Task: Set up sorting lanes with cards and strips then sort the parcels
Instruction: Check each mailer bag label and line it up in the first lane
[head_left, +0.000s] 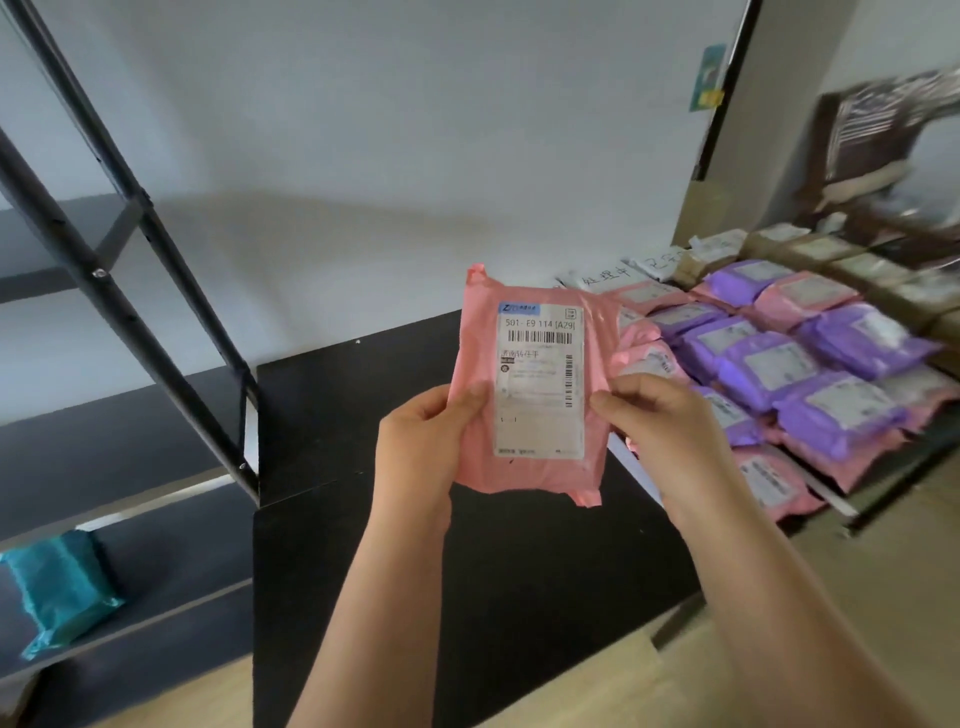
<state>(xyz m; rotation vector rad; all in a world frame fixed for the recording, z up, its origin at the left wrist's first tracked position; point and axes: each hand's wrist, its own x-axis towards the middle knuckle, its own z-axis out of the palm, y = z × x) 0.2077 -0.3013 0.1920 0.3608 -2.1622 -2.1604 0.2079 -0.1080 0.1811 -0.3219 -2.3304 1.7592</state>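
Observation:
I hold a pink parcel (530, 478) upright in front of me, its white shipping label facing the camera. My left hand (421, 447) grips its left edge, thumb on the front. My right hand (660, 426) pinches its right edge. Below it lies a black table (363, 571). To the right, several pink and purple parcels (779, 364) lie in rows. White handwritten cards (608, 278) lie at the far end of those rows. A white strip (631, 465) runs along the rows' left side, partly hidden by my right hand.
A black metal shelf frame (156, 270) stands at the left. A teal parcel (62, 587) rests on its lower shelf. Brown boxes (831, 260) sit behind the parcel rows at the right. A white wall is behind the table.

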